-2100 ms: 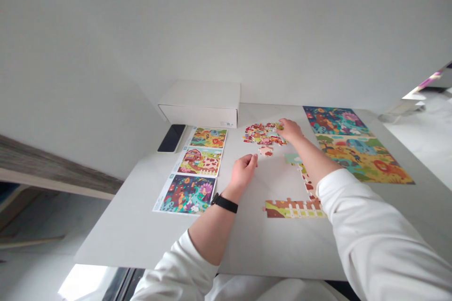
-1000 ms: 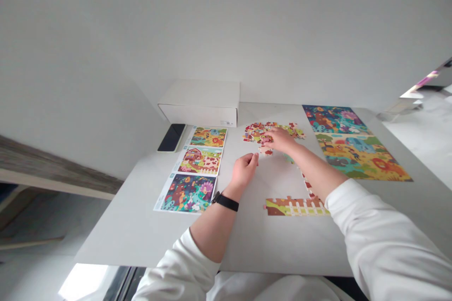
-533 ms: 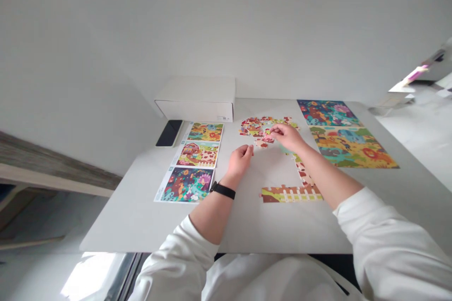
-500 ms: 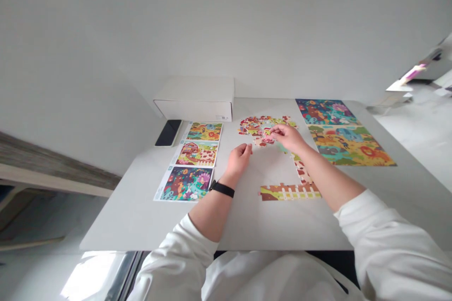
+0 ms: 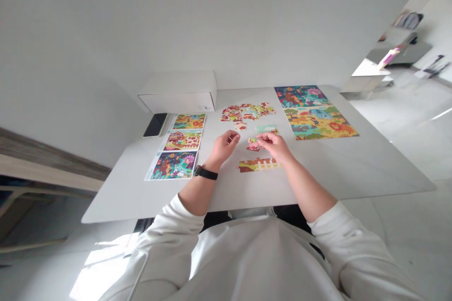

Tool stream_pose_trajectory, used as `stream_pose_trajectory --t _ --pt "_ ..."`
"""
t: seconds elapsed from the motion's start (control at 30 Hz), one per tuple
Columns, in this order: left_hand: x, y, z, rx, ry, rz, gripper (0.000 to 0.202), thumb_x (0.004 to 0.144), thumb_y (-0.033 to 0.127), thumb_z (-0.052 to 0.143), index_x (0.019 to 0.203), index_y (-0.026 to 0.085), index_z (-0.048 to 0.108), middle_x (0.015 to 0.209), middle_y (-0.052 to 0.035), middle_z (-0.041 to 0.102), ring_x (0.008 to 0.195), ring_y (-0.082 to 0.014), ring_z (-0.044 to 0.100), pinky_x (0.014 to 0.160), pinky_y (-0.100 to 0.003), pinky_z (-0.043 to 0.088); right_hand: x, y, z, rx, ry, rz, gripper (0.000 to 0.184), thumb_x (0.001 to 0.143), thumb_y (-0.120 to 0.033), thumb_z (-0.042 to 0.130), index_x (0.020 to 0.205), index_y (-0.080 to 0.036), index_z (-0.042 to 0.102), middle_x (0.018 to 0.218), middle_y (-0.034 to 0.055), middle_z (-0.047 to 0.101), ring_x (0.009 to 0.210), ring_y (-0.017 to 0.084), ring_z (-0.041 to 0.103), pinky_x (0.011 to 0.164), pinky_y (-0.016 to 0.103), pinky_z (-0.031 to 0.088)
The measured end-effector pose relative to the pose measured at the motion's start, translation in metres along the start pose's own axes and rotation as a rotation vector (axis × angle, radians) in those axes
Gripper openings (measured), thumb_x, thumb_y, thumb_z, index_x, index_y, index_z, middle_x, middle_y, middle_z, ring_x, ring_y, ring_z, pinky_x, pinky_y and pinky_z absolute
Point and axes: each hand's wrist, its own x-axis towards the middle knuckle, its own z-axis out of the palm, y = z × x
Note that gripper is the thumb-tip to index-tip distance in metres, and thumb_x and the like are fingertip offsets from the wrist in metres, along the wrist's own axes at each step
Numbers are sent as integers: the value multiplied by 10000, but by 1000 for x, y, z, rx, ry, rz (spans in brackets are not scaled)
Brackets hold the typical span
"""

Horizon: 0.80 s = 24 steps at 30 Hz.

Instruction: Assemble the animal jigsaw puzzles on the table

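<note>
My right hand (image 5: 274,146) pinches a pink and red jigsaw piece (image 5: 253,145) at its right edge, above the bare table between the loose pile and the fence strip. To its left is my left hand (image 5: 224,146), fingers curled in and nothing visible in them; a black band is on that wrist. A joined puzzle strip with a white fence (image 5: 259,165) lies nearest me, its right end hidden by my right forearm. Beyond my right hand shows a pale green joined section (image 5: 265,129). A loose pink piece (image 5: 240,126) lies in front of the pile of pieces (image 5: 247,112).
At left lies a sheet of three small pictures (image 5: 182,140), with a phone (image 5: 155,125) behind it. A white box (image 5: 178,99) stands against the wall. Two finished puzzles, a dark one (image 5: 301,96) and a yellow one (image 5: 321,122), lie at right on the table (image 5: 353,164).
My right hand has come back from the pile toward me, carrying the pink and red piece. My left hand stays curled nearby. The whole view has shifted.
</note>
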Motion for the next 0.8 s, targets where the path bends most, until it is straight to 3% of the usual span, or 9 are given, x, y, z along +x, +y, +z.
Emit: stream_pose_trajectory --t 0.23,0.4,0.8 --pt "-28 23 5 -66 -75 -20 387 931 580 684 942 194 702 824 -48 730 714 -152 612 673 -277 477 -7 4 9 -53 -83 -89 352 866 -547 794 1071 -261 783 950 38 807 875 219 752 866 372 618" --pt "-31 23 4 -74 -76 -71 386 887 578 727 825 201 669 744 -31 702 662 -142 592 647 -275 467 -9 4 10 -17 -132 -81 375 888 -577 764 1106 -272 775 983 37 813 860 216 759 858 374 619" --pt "-30 15 0 -86 -115 -87 387 938 570 683 854 193 698 774 -46 726 649 -141 612 653 -276 508 -10 -2 6 -130 -150 -89 318 895 -560 735 979 -256 777 912 36 809 843 234 746 817 368 587"
